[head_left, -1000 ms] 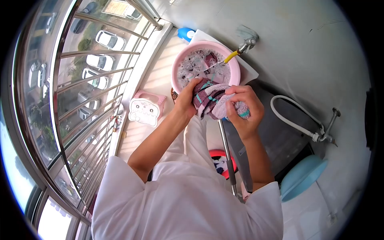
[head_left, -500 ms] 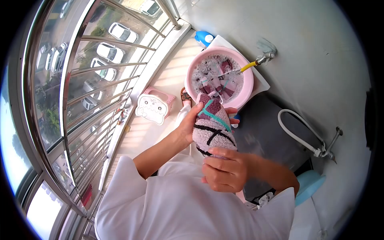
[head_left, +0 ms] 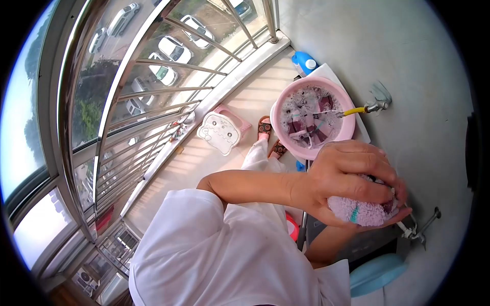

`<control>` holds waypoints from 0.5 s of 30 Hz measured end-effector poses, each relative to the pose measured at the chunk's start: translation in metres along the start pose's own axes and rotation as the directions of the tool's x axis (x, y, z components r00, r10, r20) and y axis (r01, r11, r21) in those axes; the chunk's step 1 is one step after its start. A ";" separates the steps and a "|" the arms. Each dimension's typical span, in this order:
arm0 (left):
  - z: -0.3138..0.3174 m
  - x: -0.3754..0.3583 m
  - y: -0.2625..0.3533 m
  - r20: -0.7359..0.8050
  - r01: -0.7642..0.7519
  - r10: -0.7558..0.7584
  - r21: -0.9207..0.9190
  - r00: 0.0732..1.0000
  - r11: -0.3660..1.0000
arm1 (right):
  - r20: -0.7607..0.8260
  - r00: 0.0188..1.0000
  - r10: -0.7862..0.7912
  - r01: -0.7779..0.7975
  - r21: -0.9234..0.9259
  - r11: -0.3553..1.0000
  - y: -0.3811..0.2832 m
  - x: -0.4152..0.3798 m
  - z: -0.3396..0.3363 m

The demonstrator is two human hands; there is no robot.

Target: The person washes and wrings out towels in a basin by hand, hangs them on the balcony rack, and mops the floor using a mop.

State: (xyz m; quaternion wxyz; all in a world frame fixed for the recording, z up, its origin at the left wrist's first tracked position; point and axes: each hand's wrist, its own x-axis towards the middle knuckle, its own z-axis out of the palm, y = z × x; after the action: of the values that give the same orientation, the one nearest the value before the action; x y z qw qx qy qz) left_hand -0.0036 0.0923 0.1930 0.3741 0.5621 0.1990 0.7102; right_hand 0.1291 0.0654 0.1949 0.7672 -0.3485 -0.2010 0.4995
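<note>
Near the wall point(head_left: 423, 102), R side of the view: both hands on the cloth point(head_left: 365, 211), held up in the air, well apart from the water. L hand point(head_left: 354, 171) over the top, fingers bent and clamped on it; R hand point(head_left: 390, 219) cups it from below and the far side, so it's pinched betw. the two. R fingers mostly hidden, but what shows is pressed to the cloth. Pale pink pile, teal stripe, bunched up small.

L forearm runs straight across the body, wrist over the R forearm. Not much room on the R: wall close by, white pipe point(head_left: 410, 227) just below the hands, grey box point(head_left: 380, 250) under them, blue tub point(head_left: 377, 275) lower still.

Pink basin point(head_left: 276, 115) sits just past the hands, nr. rim close to the L knuckles. Suds inside, w/ more cloth, patterned in purple, pink and teal. Yellow hose point(head_left: 354, 110) pokes over the R rim from the tap point(head_left: 380, 104). Blue bottle point(head_left: 303, 62) stands behind the far rim.

More room on the L: floor point(head_left: 209, 171) runs from the legs point(head_left: 258, 155) to the sill point(head_left: 244, 77), w/ the stool point(head_left: 219, 132) near the sill edge. Sandals point(head_left: 264, 128) nr. the basin's L edge. Red tub point(head_left: 292, 227) & pole point(head_left: 304, 224) partly hidden beside the body.
</note>
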 end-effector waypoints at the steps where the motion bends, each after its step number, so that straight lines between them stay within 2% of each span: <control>1: 0.006 0.001 0.000 0.032 -0.078 0.075 0.086 0.997 0.993 | -0.067 0.990 0.127 -0.124 0.050 0.991 0.002 0.001 -0.004; 2: 0.017 0.001 -0.007 0.052 -0.168 0.161 0.164 0.986 0.972 | -0.092 0.962 0.257 -0.246 0.117 0.962 0.006 0.005 -0.010; 4: 0.028 -0.005 -0.011 0.103 -0.256 0.238 0.248 0.966 0.934 | -0.041 0.876 0.481 -0.457 0.252 0.853 0.011 0.005 -0.025; 6: 0.031 -0.009 -0.011 0.159 -0.265 0.228 0.272 0.961 0.925 | 0.047 0.751 0.659 -0.628 0.358 0.691 0.016 0.005 -0.039; 7: 0.029 -0.012 -0.009 0.269 -0.252 0.187 0.231 0.945 0.940 | 0.086 0.695 0.714 -0.684 0.389 0.618 0.017 0.005 -0.045; 9: 0.020 -0.016 -0.005 0.480 -0.215 0.118 0.152 0.869 0.965 | 0.141 0.600 0.787 -0.760 0.408 0.507 0.021 0.006 -0.053; 15: 0.030 -0.033 0.005 0.617 -0.216 0.115 0.091 0.778 0.972 | 0.210 0.417 0.884 -0.905 0.182 0.384 0.024 0.014 -0.063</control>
State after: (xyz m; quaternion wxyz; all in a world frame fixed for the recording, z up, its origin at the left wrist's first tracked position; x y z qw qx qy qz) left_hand 0.0259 0.0600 0.1835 0.3088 0.8032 0.0732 0.5040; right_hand 0.1611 0.0630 0.1347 0.4077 -0.2747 0.0582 0.8689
